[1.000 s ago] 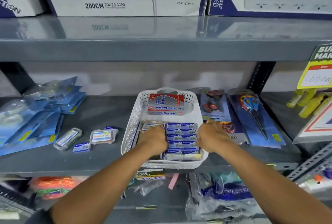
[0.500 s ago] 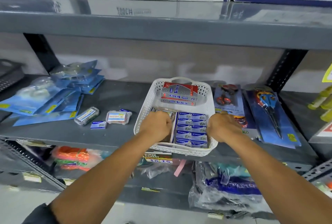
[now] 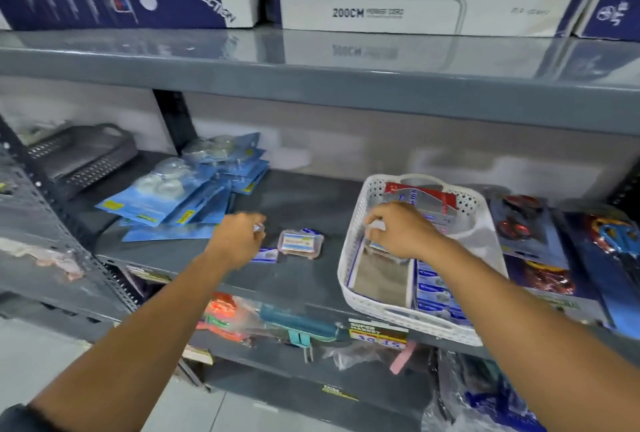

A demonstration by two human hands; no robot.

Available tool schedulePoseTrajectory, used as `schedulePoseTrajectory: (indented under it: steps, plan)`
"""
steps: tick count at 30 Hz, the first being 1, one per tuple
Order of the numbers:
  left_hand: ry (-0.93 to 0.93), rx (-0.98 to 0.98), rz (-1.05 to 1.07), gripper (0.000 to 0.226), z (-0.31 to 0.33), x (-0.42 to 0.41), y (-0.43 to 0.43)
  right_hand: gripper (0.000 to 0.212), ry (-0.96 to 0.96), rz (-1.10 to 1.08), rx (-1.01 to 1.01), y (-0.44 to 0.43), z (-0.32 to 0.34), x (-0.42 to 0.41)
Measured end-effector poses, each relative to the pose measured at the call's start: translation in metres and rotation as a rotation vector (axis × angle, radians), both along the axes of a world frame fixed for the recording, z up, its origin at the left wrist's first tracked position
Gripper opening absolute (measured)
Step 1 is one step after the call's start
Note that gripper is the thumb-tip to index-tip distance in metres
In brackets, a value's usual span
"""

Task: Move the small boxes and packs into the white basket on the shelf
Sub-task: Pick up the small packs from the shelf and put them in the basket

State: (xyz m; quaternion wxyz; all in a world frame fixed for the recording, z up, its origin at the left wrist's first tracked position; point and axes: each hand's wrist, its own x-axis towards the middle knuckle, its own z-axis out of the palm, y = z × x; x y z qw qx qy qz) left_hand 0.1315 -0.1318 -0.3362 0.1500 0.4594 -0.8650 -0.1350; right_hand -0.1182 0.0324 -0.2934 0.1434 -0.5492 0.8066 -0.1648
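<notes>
A single wide-angle view comes from the person's head, facing forward and down at the middle grey shelf (image 3: 304, 279) from close range, with both forearms reaching in from 6 o'clock. The upper shelf (image 3: 311, 85) crosses the frame toward 12 o'clock, and the white basket (image 3: 349, 258) sits toward 4 o'clock. Straight lines bow near the edges, and the frame is blurred.

we see bare grey metal shelf (image 3: 304, 203) between the stacked blue blister cards (image 3: 180, 199) and the white perforated plastic basket (image 3: 360, 223); only a clear pink-edged pack (image 3: 300, 243) and a small blue-white box (image 3: 265, 256) sit there. the upper grey shelf board (image 3: 311, 85) caps the space. red-handled scissors packs (image 3: 526, 223) crowd the basket's right side.
</notes>
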Motion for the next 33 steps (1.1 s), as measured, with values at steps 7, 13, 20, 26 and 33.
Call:
schedulePoseTrajectory:
  steps: [7, 13, 20, 26, 33]
  plan:
    - [-0.148, 0.052, -0.089, 0.032, -0.026, 0.022, -0.011, 0.029, 0.189, 0.128, 0.07, -0.076, -0.009, 0.047]
    - [-0.089, 0.09, -0.134, 0.049, -0.055, 0.028, -0.024, 0.032, 0.371, 0.155, 0.217, -0.117, -0.029, 0.054]
    - [0.115, 0.015, -0.052, 0.012, -0.067, 0.038, -0.015, 0.039, 0.348, 0.256, 0.301, -0.141, -0.043, 0.049]
    - [0.287, -0.162, -0.159, 0.033, -0.11, 0.061, 0.017, 0.046, 0.236, 0.377, 0.335, -0.15, -0.05, 0.044]
    - [-0.05, -0.344, -0.226, 0.063, -0.151, 0.087, 0.03, 0.04, 0.172, 0.493, 0.437, -0.161, -0.046, 0.037]
